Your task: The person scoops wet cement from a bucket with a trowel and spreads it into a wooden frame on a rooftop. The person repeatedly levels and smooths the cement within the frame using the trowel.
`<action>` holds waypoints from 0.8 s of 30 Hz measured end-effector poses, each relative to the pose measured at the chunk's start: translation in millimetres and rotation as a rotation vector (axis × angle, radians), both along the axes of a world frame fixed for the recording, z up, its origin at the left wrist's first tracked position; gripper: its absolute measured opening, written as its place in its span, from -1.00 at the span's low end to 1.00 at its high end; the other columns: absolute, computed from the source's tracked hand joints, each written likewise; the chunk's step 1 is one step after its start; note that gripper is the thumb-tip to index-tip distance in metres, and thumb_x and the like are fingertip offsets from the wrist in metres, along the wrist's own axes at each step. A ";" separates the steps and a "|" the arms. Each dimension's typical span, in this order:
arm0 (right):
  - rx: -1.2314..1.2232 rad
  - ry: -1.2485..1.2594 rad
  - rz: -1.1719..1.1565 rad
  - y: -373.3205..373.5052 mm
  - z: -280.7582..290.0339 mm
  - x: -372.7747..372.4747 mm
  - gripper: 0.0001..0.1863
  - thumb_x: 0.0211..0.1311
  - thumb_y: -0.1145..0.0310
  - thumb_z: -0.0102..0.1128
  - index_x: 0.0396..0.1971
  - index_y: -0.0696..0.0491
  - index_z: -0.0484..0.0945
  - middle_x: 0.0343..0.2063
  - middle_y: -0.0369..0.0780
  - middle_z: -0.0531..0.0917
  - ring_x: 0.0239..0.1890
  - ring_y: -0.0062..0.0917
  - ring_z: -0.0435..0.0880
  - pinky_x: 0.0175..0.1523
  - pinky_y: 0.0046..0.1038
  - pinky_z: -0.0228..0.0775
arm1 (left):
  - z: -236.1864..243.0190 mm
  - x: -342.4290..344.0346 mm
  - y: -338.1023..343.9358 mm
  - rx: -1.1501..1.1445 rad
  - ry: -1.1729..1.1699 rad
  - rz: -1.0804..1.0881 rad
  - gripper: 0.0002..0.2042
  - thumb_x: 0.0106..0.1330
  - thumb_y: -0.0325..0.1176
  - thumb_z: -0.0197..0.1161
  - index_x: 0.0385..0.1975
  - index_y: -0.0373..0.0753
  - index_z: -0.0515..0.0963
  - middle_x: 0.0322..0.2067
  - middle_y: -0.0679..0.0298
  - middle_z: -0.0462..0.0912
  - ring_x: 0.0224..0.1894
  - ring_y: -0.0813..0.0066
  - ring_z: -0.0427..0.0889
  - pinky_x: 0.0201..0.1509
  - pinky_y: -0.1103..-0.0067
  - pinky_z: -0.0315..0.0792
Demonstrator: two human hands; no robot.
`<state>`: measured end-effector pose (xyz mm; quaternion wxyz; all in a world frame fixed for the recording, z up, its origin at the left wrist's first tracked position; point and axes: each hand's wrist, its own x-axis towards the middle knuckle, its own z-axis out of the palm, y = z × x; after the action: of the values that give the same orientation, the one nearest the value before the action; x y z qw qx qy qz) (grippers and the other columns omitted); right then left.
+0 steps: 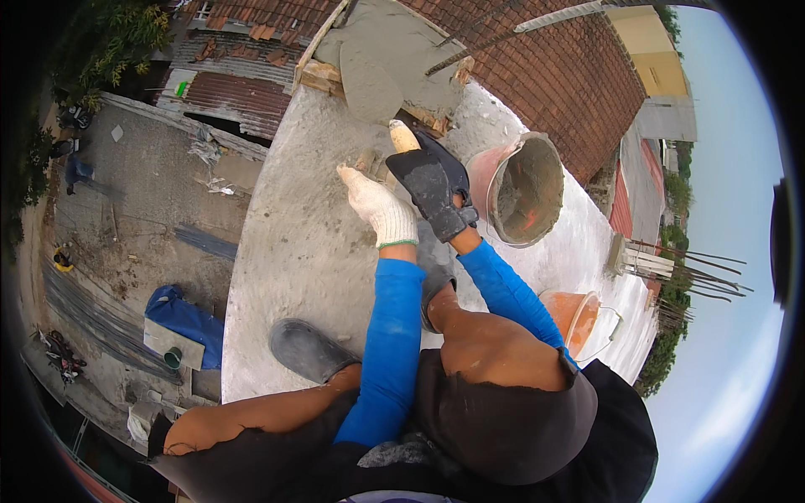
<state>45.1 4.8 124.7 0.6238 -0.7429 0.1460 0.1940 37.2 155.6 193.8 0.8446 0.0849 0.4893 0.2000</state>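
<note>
My right hand (pixel 429 180), in a dark glove, is closed around the pale yellow handle (pixel 403 137) of a trowel. Wet grey mortar coats the trowel's blade (pixel 369 88), which lies over the near edge of a wood-framed mortar bed (pixel 419 59). Just left of it, my left hand (pixel 373 201), in a white knit glove, hovers low over the rough concrete slab (pixel 293 243). Its visible fingers reach forward and hold nothing that I can see; some are hidden. A mortar-crusted bucket (pixel 527 189), tipped toward me, stands right of my right hand.
An orange bucket (pixel 572 317) with a wire handle sits farther right on the slab. Steel rods (pixel 553 21) cross above the mortar bed. The slab's left edge drops to a yard below, where a blue tarp (pixel 186 323) lies. Tiled roofs (pixel 545 84) rise beyond.
</note>
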 end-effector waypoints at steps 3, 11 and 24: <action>-0.002 0.042 -0.059 -29.9 -9.9 -50.6 -0.68 0.49 0.27 0.28 0.12 0.08 0.61 -0.46 -0.37 0.65 -0.56 -0.75 0.50 -0.52 -0.63 0.26 | 4.8 -0.1 11.0 -0.060 0.008 -0.001 -0.36 0.68 0.18 -0.23 0.22 -0.37 0.44 0.26 -0.06 0.50 0.32 0.03 0.47 0.44 0.17 0.36; 0.017 0.102 -0.074 -84.3 2.5 -135.5 -0.74 0.50 0.27 0.27 0.06 0.06 0.63 -0.46 -0.38 0.64 -0.55 -0.74 0.50 -0.51 -0.63 0.27 | 18.4 -10.3 27.4 -0.026 0.074 0.009 -0.42 0.68 0.16 -0.21 0.24 -0.28 0.38 0.26 0.02 0.53 0.29 0.05 0.52 0.39 0.13 0.39; 0.028 0.036 -0.027 -91.5 1.7 -93.6 -0.82 0.53 0.26 0.25 -0.06 0.03 0.66 -0.47 -0.41 0.62 -0.54 -0.74 0.50 -0.50 -0.62 0.28 | 26.4 -7.0 53.8 -0.042 0.040 0.110 -0.39 0.65 0.22 -0.15 0.22 -0.26 0.43 0.21 0.06 0.58 0.25 0.19 0.56 0.38 0.19 0.42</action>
<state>-48.6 -86.8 126.4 0.6341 -0.7284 0.1643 0.2009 30.2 209.4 220.1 0.8240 0.0443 0.5140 0.2342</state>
